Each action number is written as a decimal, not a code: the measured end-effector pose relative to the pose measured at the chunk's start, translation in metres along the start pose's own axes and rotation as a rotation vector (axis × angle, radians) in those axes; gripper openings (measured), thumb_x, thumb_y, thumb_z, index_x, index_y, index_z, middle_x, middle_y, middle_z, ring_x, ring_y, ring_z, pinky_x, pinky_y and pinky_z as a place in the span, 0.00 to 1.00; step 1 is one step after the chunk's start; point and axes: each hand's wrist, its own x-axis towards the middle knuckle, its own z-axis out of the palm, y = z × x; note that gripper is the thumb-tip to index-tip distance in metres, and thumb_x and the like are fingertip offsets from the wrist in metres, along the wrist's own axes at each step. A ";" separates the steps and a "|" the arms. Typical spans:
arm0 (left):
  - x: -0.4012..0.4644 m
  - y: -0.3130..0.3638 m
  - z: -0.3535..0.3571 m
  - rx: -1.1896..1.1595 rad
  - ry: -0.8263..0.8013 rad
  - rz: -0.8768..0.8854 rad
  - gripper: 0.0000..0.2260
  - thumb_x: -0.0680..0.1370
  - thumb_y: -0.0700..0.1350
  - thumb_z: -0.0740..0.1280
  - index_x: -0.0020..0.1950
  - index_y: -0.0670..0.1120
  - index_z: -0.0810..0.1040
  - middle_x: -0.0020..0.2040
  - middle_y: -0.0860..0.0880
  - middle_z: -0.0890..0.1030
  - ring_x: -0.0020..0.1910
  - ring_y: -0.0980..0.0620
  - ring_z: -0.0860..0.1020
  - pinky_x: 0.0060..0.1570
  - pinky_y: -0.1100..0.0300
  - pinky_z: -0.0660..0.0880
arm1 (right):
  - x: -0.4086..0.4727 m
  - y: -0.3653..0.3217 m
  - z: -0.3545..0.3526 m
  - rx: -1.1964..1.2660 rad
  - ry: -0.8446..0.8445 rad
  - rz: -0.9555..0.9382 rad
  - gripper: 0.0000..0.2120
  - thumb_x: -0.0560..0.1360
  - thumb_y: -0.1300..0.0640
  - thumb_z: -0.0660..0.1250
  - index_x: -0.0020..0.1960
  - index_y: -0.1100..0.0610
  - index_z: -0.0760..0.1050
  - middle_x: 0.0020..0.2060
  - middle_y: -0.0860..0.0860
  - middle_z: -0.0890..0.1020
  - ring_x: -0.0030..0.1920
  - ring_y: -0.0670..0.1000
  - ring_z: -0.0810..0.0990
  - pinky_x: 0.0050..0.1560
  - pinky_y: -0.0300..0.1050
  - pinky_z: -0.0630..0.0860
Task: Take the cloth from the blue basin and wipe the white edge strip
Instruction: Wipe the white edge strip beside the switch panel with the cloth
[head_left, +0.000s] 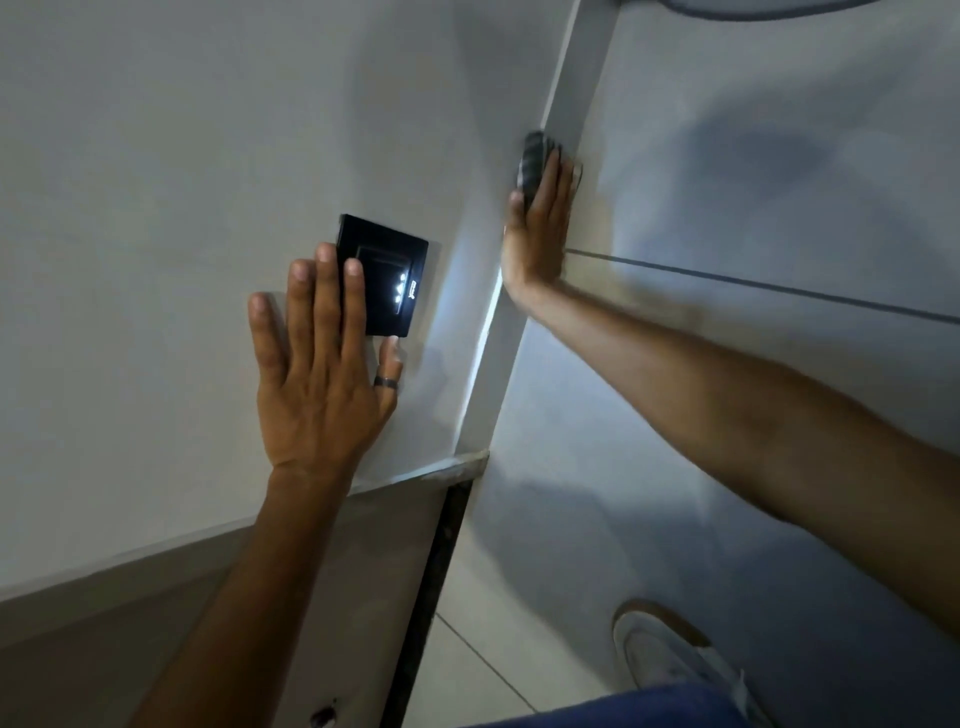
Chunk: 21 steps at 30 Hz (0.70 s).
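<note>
A: Head view, looking down along a white wall (156, 156). The left hand (317, 374) lies flat on it, fingers (319, 291) spread wide and holding nothing, their tips overlapping a black switch panel (387, 278) with 3 small lights glowing.

B: And the right hand (540, 228)?

A: Further off and to the right, palm pressed flat with fingers (553, 179) straight, pinning a dark cloth (532, 156) against the white edge strip (563, 98) where wall meets the grey panel (779, 130). The cloth bulges out on the hand's left side and past the fingertips.

B: Anything lower down?

A: A ring (386, 383) on the left hand, and a white shoe (660, 654) on the tiled floor (493, 649) near right. The blue basin, I can't make out.
</note>
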 end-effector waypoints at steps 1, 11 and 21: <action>0.000 0.000 -0.001 0.003 -0.001 0.002 0.33 0.89 0.57 0.56 0.88 0.40 0.56 0.87 0.39 0.58 0.86 0.40 0.59 0.85 0.44 0.34 | 0.014 -0.005 -0.002 -0.003 0.012 -0.004 0.29 0.84 0.54 0.56 0.81 0.63 0.53 0.82 0.62 0.54 0.84 0.61 0.51 0.83 0.58 0.51; 0.000 -0.001 0.002 -0.040 0.004 0.005 0.34 0.89 0.58 0.54 0.89 0.40 0.51 0.88 0.39 0.53 0.87 0.39 0.55 0.85 0.44 0.33 | -0.183 0.053 0.012 -0.026 -0.237 0.135 0.35 0.82 0.49 0.55 0.82 0.56 0.42 0.83 0.56 0.43 0.84 0.55 0.43 0.84 0.59 0.48; -0.001 -0.002 0.002 -0.047 0.019 0.010 0.33 0.89 0.57 0.55 0.89 0.40 0.53 0.88 0.39 0.56 0.86 0.40 0.57 0.86 0.45 0.34 | -0.111 0.024 0.013 -0.030 -0.086 0.099 0.33 0.83 0.53 0.58 0.82 0.61 0.49 0.83 0.61 0.49 0.84 0.58 0.47 0.84 0.58 0.50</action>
